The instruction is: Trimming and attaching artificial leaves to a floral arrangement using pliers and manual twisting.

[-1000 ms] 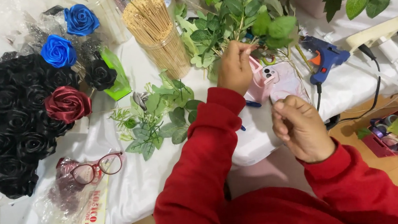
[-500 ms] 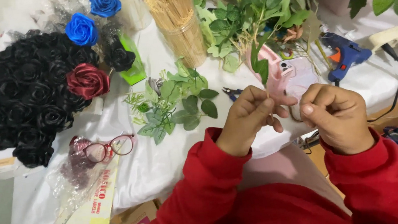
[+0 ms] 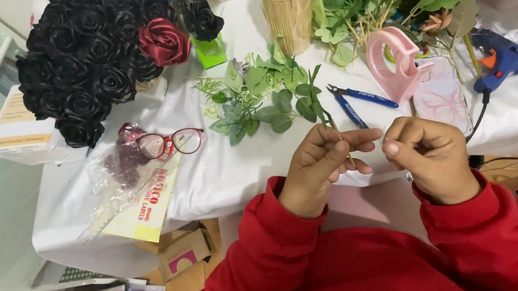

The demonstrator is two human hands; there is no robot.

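Observation:
My left hand (image 3: pixel 320 169) pinches the thin stem of a small green leaf sprig (image 3: pixel 318 100), whose leaves point up and away from me. My right hand (image 3: pixel 433 156) is a little to its right, fingers curled and thumb pressed to the forefinger, with nothing visible in it. The two hands sit close together but apart, just in front of the table's near edge. Both sleeves are red. A pink tape dispenser (image 3: pixel 399 64) stands on the white tablecloth (image 3: pixel 223 176) beyond my right hand.
Blue cutters (image 3: pixel 358 97), a phone in a pink case (image 3: pixel 441 100) and a blue glue gun (image 3: pixel 501 56) lie at right. Loose leaves (image 3: pixel 250 97), a jar of wooden sticks (image 3: pixel 286 4), red-rimmed glasses (image 3: pixel 170 142) and a black rose bouquet (image 3: pixel 90 61) with one red rose (image 3: pixel 164 42) fill the left.
Both hands have come down from the pink tape dispenser toward my body. The left hand now holds the leaf sprig by its stem. The view has tilted lower.

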